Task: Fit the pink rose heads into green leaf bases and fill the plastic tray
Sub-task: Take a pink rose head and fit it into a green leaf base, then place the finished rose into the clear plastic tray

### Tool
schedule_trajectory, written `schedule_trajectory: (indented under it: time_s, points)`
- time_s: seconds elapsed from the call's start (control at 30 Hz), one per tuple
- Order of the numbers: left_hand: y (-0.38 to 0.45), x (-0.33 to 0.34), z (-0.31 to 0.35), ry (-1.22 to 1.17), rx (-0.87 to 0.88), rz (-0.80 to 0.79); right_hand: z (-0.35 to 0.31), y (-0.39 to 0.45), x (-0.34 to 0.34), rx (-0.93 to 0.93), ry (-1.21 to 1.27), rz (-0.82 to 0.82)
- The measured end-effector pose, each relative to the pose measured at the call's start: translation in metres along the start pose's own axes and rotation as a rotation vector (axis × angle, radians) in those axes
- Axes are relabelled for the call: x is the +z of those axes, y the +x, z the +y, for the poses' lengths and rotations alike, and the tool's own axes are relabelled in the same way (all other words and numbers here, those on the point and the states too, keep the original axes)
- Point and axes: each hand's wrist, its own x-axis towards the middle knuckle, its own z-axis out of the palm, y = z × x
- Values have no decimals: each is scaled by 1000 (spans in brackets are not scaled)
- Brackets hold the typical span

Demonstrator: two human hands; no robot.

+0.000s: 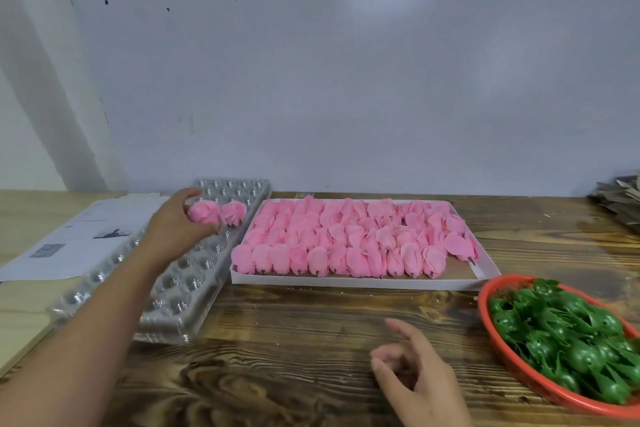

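— Her left hand [173,222] is curled round a pink rose [204,212], setting it into the plastic tray [187,282] near its far end, just beside 1 already seated rose [234,212].

— And the right hand [414,369]?

— Loosely curled, holding nothing, over the worktop's near edge. Next, I'd guess, it reaches the red basket [485,295] for a green leaf base [585,357], then the white box [346,281] for a rose head [318,262].
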Motion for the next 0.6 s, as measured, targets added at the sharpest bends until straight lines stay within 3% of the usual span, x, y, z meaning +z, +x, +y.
schedule_trajectory:
  time_s: [0.2, 0.6]
  points:
    - [49, -2, -33, 40, -69, 108, 3, 2, 4, -25, -59, 29]
    - [82, 33, -44, 43, -113, 42, 12, 6, 9, -88, -57, 34]
